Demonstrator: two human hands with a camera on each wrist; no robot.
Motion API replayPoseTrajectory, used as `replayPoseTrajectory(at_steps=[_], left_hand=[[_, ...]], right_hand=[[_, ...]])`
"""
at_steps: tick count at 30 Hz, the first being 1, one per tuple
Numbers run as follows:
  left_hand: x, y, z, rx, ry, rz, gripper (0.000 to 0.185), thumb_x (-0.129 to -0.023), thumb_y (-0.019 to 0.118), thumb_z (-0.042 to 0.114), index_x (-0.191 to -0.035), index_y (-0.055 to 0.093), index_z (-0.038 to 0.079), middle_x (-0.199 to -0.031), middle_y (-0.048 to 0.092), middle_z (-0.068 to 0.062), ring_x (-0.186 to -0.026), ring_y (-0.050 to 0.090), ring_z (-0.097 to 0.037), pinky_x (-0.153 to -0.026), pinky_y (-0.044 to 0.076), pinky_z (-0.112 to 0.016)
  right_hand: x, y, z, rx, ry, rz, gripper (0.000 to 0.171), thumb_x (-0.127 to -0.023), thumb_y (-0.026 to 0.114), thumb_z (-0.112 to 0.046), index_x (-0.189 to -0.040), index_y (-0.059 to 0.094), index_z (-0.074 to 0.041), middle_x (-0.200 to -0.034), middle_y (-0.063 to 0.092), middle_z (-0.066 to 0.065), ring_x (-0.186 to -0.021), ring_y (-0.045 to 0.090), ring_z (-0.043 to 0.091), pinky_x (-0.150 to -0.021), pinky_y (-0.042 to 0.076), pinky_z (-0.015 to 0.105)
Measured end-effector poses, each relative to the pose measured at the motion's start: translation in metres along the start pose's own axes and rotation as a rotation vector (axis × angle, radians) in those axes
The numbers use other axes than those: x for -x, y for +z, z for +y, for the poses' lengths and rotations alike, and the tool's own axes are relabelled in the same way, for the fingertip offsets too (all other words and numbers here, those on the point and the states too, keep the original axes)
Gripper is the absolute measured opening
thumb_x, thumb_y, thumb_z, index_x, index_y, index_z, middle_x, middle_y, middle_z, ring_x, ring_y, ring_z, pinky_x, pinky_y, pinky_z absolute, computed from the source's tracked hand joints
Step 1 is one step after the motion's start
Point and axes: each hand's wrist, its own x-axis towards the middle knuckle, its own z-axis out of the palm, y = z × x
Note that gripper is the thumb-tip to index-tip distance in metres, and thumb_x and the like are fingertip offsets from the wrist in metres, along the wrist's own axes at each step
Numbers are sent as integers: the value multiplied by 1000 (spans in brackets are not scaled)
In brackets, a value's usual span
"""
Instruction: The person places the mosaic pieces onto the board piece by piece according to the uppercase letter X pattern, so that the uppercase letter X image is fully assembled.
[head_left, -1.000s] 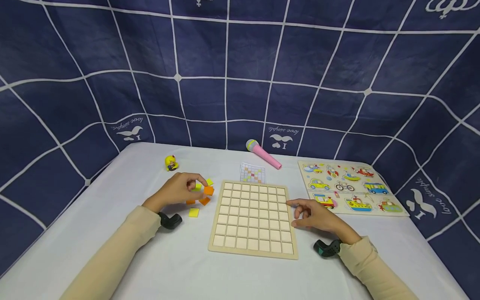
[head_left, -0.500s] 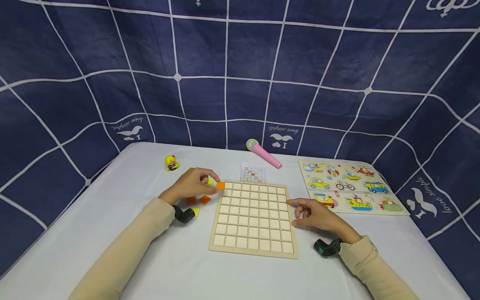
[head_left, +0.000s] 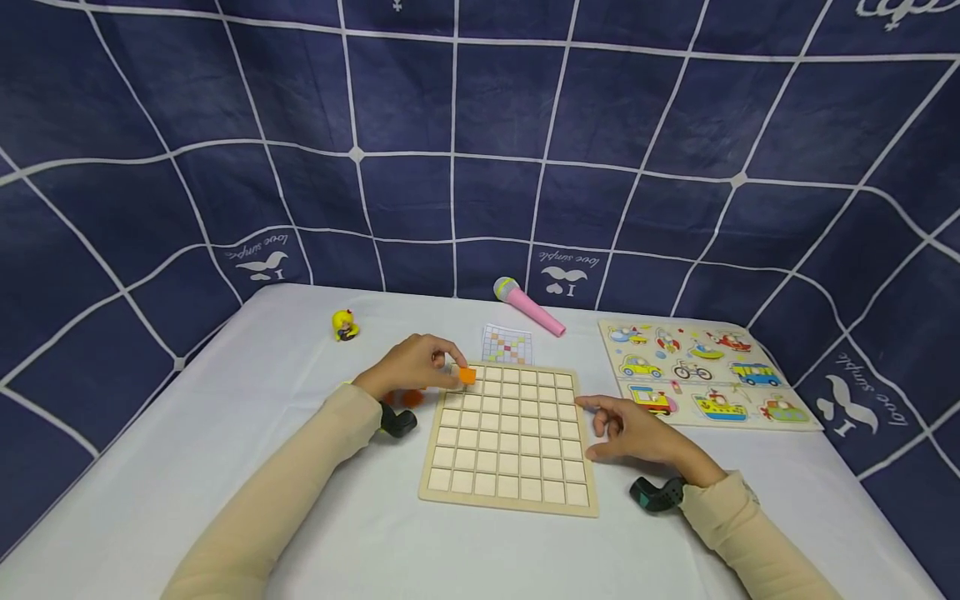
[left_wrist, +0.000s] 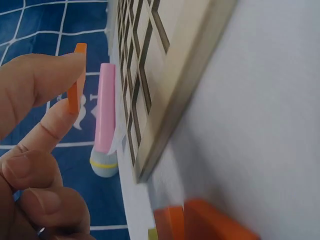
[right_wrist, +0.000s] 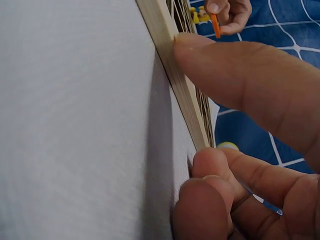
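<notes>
Going from the left edge of the white cloth-covered surface (head_left: 225,400), our left hand (head_left: 408,367) pinches a small orange square tile (head_left: 467,376) edge-on between thumb and forefinger, the other fingers curled under. It hovers over the far left corner of the pale wooden grid board (head_left: 510,433). Held that thinly, we judge the tile could twist or slip out, or come down tilted on a dividing rib instead of seating flat in a cell. On the right, our right hand (head_left: 637,433) rests a straight forefinger against the board's right edge, remaining fingers loosely bent, gripping nothing. If that steadying touch lifts, a push from the tile could slide the board on the cloth.

The loose orange and yellow tiles (left_wrist: 200,220) near the left wrist are mostly hidden by the arm in the head view. Which cell lies under the tile is hard to tell.
</notes>
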Motion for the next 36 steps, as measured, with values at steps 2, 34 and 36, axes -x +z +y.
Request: replayPoseTrajectory(at_steps=[2,34,36], left_hand=[[-4,2,1,1,1,-19,28,-85,90,30,-109,82,17,-65,42,6,-62,39,-13,-65,30,-31],[-21,12,0,-57,-57,-109,26,-84,94,28,-105,83,19,-66,45,7,-64,40,-11,-65,32,-29],[-19,12,0,-58,-59,-115,28,-85,93,29,-108,83,19,-66,45,7,-63,40,-11,-65,31,-29]], right_hand=[[0,0,0,-6,-1,-4,81,-84,90,-6,-150,50,15,-94,57,8,-70,47,10,-63,40,23],[0,0,1,29,0,-2,83,-83,91,-10,-151,50,14,-94,56,7,-71,48,11,-64,41,23],[0,0,1,25,-2,-3,83,-83,91,-10,-151,49,14,-94,56,7,-72,48,11,-64,41,23]])
